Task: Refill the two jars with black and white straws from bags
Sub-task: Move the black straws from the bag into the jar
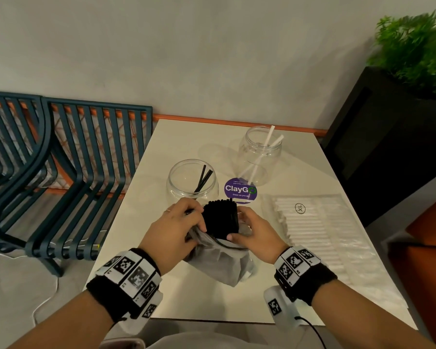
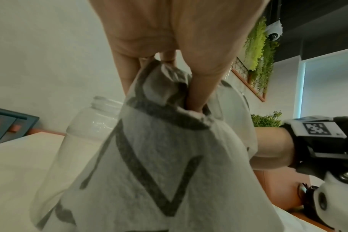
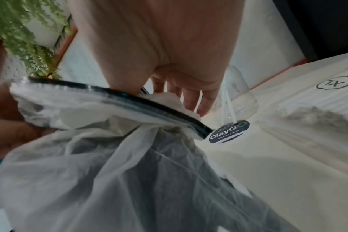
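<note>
A bundle of black straws (image 1: 220, 217) sticks up out of a translucent zip bag (image 1: 219, 260) held above the table's middle. My left hand (image 1: 179, 227) grips the bag's mouth from the left, thumb tucked into the opening (image 2: 197, 100). My right hand (image 1: 254, 230) holds the bundle and the bag's edge (image 3: 129, 100) from the right. Behind them stands a round glass jar (image 1: 190, 181) with a few black straws. A taller clear jar (image 1: 259, 152) with two white straws stands farther back. A flat bag of white straws (image 1: 320, 233) lies to the right.
A purple round sticker (image 1: 240, 189) lies on the white table (image 1: 176, 139) between the jars. Dark slatted chairs (image 1: 68, 157) stand to the left. A black planter (image 1: 393, 137) with green foliage sits at the right, against the wall.
</note>
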`<action>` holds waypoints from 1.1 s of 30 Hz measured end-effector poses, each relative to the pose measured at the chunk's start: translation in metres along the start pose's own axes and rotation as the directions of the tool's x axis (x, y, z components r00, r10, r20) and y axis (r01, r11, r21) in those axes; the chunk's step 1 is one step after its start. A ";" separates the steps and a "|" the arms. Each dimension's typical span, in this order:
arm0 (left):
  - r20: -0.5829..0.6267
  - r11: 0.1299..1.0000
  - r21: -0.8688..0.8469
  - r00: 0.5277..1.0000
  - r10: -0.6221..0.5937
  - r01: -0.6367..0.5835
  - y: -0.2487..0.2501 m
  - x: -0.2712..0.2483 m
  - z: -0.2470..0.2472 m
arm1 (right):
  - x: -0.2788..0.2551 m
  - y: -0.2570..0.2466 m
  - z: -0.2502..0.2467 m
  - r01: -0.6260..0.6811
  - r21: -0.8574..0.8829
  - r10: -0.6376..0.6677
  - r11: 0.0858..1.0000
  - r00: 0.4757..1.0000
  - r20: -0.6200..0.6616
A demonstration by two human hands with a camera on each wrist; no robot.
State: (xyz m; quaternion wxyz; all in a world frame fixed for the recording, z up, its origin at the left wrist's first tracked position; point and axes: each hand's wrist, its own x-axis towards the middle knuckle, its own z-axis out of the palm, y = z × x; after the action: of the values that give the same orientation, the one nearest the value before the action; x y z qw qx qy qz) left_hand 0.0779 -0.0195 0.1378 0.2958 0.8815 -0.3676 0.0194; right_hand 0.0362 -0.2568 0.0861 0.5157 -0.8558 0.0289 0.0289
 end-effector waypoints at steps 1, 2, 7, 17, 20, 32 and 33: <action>-0.022 1.000 -0.006 1.000 -0.003 0.002 0.001 -0.001 0.002 | 0.000 0.000 0.000 0.002 -0.004 -0.002 1.000 1.000 -0.004; -0.039 1.000 -0.012 0.999 -0.002 0.002 0.002 -0.002 0.003 | -0.001 0.000 0.001 0.004 -0.005 -0.004 1.000 1.000 -0.011; -0.104 1.000 -0.012 0.995 -0.007 0.006 0.000 -0.004 0.009 | -0.004 0.005 0.006 0.061 -0.035 -0.065 0.998 0.990 -0.122; 0.032 0.996 0.029 0.996 0.080 -0.081 0.008 0.002 0.006 | -0.028 -0.009 0.010 0.441 -0.503 -0.508 0.744 0.862 0.004; 0.014 0.997 0.019 0.997 0.070 -0.071 0.004 0.006 0.008 | -0.028 0.001 0.012 0.429 -0.434 -0.472 0.792 0.881 0.009; 0.113 0.967 -0.169 0.978 -0.176 0.193 0.005 0.009 0.008 | -0.020 -0.011 0.020 0.055 -0.285 -0.131 0.957 0.958 -0.256; 0.136 0.967 -0.160 0.975 -0.177 0.198 0.007 0.010 0.009 | -0.016 -0.013 0.023 0.041 -0.320 -0.131 0.946 0.956 -0.263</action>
State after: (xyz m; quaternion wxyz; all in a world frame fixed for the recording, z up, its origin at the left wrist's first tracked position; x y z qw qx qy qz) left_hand 0.0789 -0.0343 0.1366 0.3485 0.8831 -0.2998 -0.0938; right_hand 0.0205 -0.2297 0.0883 0.3656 -0.9222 0.0592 -0.1116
